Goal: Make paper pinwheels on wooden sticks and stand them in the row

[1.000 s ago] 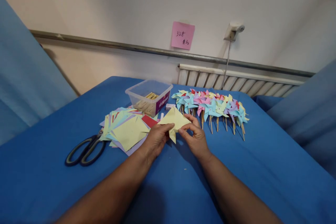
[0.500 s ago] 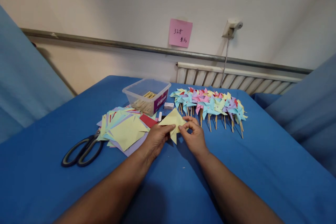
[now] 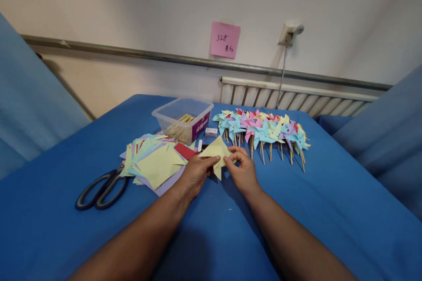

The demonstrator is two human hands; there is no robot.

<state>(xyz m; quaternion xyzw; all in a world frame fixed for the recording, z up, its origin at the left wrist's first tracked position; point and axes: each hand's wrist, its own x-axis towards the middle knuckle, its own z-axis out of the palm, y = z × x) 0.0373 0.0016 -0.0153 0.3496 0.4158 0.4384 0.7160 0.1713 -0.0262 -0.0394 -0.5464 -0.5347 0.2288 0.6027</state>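
Between both hands is a yellow paper pinwheel (image 3: 217,148), its corners partly folded toward the middle. My left hand (image 3: 197,174) grips its left side, thumb pressed on the front. My right hand (image 3: 243,169) pinches the right side near the centre with thumb and fingers. Some of the fingers behind the paper are hidden. Left of my hands lies a stack of coloured paper squares (image 3: 161,164), a yellow one on top. A pair of scissors (image 3: 103,189) with dark handles has its blades under that stack.
A clear plastic box (image 3: 171,116) of wooden sticks stands behind the paper stack. Beside it sits a small box (image 3: 211,132). Several finished pinwheels (image 3: 262,131) on sticks lie at the back right. A blue cloth (image 3: 316,210) covers the table; a radiator (image 3: 263,92) is behind.
The view has shifted very slightly. Both hands keep the same hold on the yellow paper, with almost no visible movement.
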